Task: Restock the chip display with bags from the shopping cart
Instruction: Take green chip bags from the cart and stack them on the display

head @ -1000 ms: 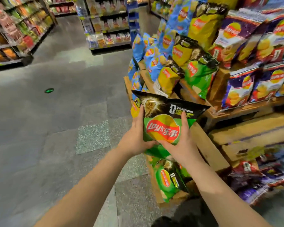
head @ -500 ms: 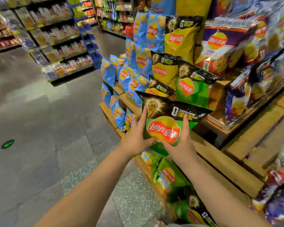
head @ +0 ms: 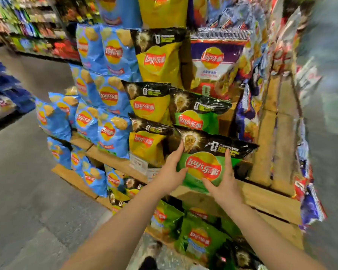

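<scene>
Both the left hand (head: 171, 170) and right hand (head: 223, 181) clasp the green chip bag (head: 203, 168), fingers spread along its sides just above the wooden shelf (head: 261, 199); it looks light, puffy, slippery and crushable, best held at the edges.

Green chip bag (head: 203, 168) (black top band) upright, tilted, against wooden display shelf (head: 265, 199).

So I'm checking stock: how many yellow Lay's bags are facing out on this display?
4 clearly: top shelf, cut off; below it; next tier down; lowest, beside the held green bag. Small bags near the floor may add more.
</scene>
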`<state>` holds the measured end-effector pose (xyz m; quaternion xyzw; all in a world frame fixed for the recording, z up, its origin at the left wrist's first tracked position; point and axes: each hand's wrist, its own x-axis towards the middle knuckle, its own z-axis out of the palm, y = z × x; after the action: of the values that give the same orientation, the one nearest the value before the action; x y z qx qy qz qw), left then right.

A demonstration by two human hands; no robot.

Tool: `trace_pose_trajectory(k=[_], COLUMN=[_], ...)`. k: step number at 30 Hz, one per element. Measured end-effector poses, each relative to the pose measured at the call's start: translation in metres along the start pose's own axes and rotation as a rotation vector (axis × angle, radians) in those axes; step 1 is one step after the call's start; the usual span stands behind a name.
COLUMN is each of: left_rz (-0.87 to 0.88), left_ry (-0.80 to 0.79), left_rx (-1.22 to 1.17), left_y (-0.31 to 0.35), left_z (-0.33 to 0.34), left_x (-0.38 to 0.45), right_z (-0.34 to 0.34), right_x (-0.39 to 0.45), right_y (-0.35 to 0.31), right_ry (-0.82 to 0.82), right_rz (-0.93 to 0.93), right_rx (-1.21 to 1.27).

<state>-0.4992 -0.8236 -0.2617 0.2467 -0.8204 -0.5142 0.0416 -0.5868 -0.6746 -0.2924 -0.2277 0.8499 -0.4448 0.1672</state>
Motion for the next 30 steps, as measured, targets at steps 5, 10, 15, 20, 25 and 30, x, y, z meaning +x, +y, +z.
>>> trace_pose_trajectory(k=[5, 10, 15, 20, 25, 30], left_rz=[0.017, -0.030, -0.094, -0.143, -0.150, 0.053], left_ry=[-0.195, -0.324, -0.404, -0.411, -0.372, -0.003], left_rx=[-0.090, -0.112, -0.138, -0.141, -0.061, 0.261], left_y=[-0.029, -0.056, -0.078, -0.105, -0.110, -0.111], left_z=[-0.035, -0.068, -0.078, -0.084, -0.093, -0.078], left_x=[0.051, 0.098, 0.127, 0.140, 0.144, 0.128], right_z=[0.035, 0.066, 0.084, 0.105, 0.121, 0.135], right_x=[0.024, 0.053, 0.075, 0.094, 0.111, 0.089], right_y=[-0.002, -0.002, 0.007, 0.019, 0.013, -0.001], right_ry=[0.066, 0.027, -0.072, -0.192, -0.191, 0.119], right_rz=[0.110, 0.250, 0.392, 0.385, 0.413, 0.423], right_rx=[-0.076, -0.176, -0.398, -0.534, -0.554, -0.562])
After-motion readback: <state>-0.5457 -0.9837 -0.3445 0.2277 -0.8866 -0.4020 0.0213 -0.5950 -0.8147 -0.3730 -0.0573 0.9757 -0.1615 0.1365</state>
